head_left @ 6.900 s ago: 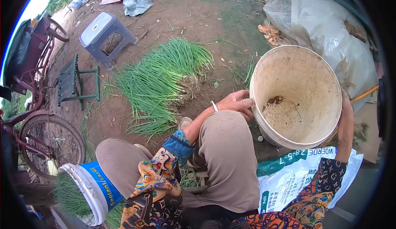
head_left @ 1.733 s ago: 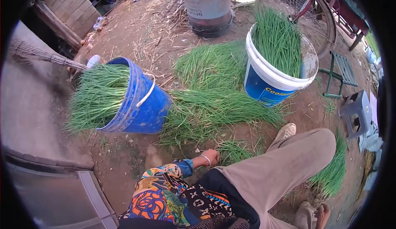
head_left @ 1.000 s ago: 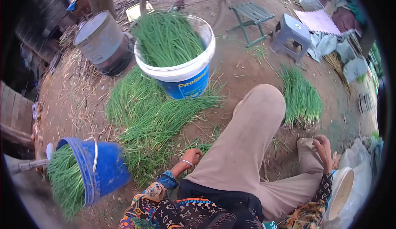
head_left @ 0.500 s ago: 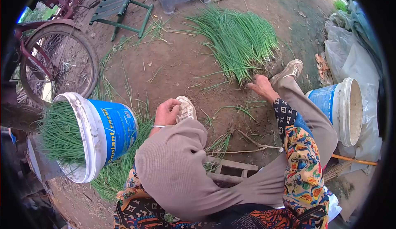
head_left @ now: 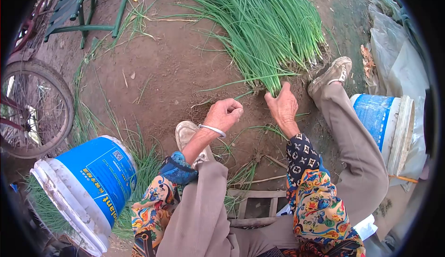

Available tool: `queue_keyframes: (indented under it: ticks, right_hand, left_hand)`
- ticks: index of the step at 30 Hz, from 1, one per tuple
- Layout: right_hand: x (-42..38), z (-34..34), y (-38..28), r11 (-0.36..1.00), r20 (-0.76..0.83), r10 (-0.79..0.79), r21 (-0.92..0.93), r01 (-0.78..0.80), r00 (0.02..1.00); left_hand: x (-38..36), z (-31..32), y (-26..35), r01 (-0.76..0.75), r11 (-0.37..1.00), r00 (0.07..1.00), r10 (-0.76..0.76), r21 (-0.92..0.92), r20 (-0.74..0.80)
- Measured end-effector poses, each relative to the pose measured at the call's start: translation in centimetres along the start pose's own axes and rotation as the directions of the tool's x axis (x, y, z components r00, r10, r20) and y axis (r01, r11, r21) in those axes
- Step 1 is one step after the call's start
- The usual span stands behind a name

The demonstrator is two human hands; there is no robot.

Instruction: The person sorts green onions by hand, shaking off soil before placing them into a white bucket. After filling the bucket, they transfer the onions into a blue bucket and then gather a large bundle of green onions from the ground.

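Scallions [head_left: 269,25] piled at twelve o'clock on dirt; right hand [head_left: 282,108] clutches their roots, left hand [head_left: 225,114] loosely curled, holding nothing.

Your left hand [head_left: 224,114] is curled into a loose fist, knuckles up, with a thin bangle sitting on the wrist. Your right hand [head_left: 282,107] reaches further forward, back of the hand up, fingers bent down and closing at the tips. Both forearms stretch out between your knees, patterned sleeves pushed back.
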State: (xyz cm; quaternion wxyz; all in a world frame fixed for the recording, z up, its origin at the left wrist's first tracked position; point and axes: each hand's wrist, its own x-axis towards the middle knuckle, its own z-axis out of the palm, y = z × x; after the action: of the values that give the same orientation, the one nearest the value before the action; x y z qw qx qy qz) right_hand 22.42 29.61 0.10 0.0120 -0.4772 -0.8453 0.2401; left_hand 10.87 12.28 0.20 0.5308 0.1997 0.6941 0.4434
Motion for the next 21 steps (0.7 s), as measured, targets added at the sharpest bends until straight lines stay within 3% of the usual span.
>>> queue_keyframes:
  ticks: [1, 2, 4, 5, 6, 8, 9, 12, 13, 14, 16, 18, 19, 21]
  right_hand:
    - [-0.7, 0.0, -0.3, 0.997, 0.096, 0.015, 0.077, -0.023, 0.995]
    - [-1.6, 0.0, -0.7, 0.987, 0.191, 0.026, 0.152, -0.056, 0.981]
    - [-4.0, 1.1, -3.1, 0.870, 0.230, -0.063, 0.489, -0.060, 0.971]
    - [-5.0, 1.5, -4.6, 0.884, 0.256, -0.130, 0.467, -0.005, 0.958]
    - [-5.9, 1.8, -5.9, 0.893, 0.284, -0.193, 0.448, 0.048, 0.939]
    - [-7.5, 3.9, -6.9, 0.843, 0.176, -0.396, 0.459, 0.280, 0.901]
    - [-7.7, 3.9, -7.7, 0.829, 0.195, -0.438, 0.466, 0.310, 0.878]
    - [-6.7, 2.6, -8.5, 0.814, 0.317, -0.546, 0.418, 0.402, 0.776]
    - [-6.4, 2.4, -8.4, 0.737, 0.183, -0.620, 0.470, 0.486, 0.763]
    - [-5.8, 1.6, -8.0, 0.762, 0.264, -0.611, 0.451, 0.464, 0.747]
    - [-5.0, 0.8, -7.5, 0.887, 0.384, -0.389, 0.401, 0.229, 0.837]
    - [-3.7, 0.8, -7.2, 0.849, 0.048, -0.387, 0.409, 0.335, 0.921]
    - [-2.5, 0.7, -7.0, 0.875, -0.032, -0.362, 0.333, 0.352, 0.931]
    - [0.6, 1.0, -5.9, 0.844, -0.254, -0.481, 0.125, 0.521, 0.839]
  left_hand:
    - [0.1, 0.2, 0.3, 0.046, 0.998, 0.998, -0.044, -0.037, 0.048]
    - [0.4, 0.7, 0.0, 0.028, 0.995, 1.000, -0.028, -0.094, 0.001]
    - [0.6, 1.3, 0.2, -0.018, 0.981, 0.996, 0.000, -0.193, -0.094]
    - [0.5, 0.9, 0.6, -0.084, 0.915, 0.996, 0.085, -0.394, -0.015]
    - [-0.1, 0.4, 1.3, 0.021, 0.921, 0.995, -0.058, -0.390, -0.082]
    - [-0.3, -0.6, 0.4, 0.008, 0.886, 0.985, -0.087, -0.464, -0.151]
    - [-0.8, -0.8, 0.7, -0.076, 0.798, 0.971, -0.078, -0.597, -0.228]
    - [-1.6, -1.9, -1.1, -0.166, 0.868, 0.913, -0.045, -0.469, -0.406]
    - [-1.7, -2.1, -1.4, -0.178, 0.831, 0.894, -0.086, -0.526, -0.439]
    - [-1.8, -2.2, -1.6, -0.184, 0.761, 0.880, -0.154, -0.622, -0.449]
    - [-1.4, -2.7, -2.7, -0.186, 0.789, 0.840, -0.182, -0.586, -0.512]
    - [-1.4, -3.0, -3.6, -0.125, 0.785, 0.836, -0.246, -0.606, -0.491]
    - [-1.5, -3.1, -3.7, -0.092, 0.784, 0.835, -0.275, -0.614, -0.476]
    - [-1.6, -3.3, -3.7, -0.093, 0.783, 0.827, -0.283, -0.615, -0.485]
